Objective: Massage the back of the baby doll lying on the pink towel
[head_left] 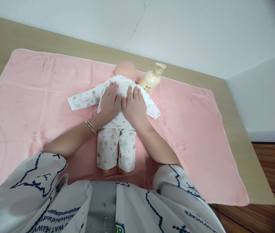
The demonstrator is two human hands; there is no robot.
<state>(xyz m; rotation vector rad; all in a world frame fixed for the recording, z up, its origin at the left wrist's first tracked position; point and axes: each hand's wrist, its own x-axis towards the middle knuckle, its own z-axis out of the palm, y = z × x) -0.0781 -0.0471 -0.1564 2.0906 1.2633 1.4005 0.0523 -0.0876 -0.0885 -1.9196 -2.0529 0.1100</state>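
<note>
A baby doll (125,69) in white printed top and trousers lies face down on a pink blanket (188,139), its head away from me and its feet toward me. Flat on the left side of its back rests my left hand (110,103), fingers stretched out, a silver bangle on that wrist. My right hand (135,105) lies flat on the right side of the back, fingers extended. The thumbs come close together near the middle. Both sleeves of the doll's top spread outward, and no doll hands show at the cuffs.
Beside the doll's head, a cream pump bottle (151,79) leans or stands on the blanket. The blanket covers most of a wooden table (244,152). A white wall (91,22) runs along the back, and brown wooden floor (273,171) shows past the right edge.
</note>
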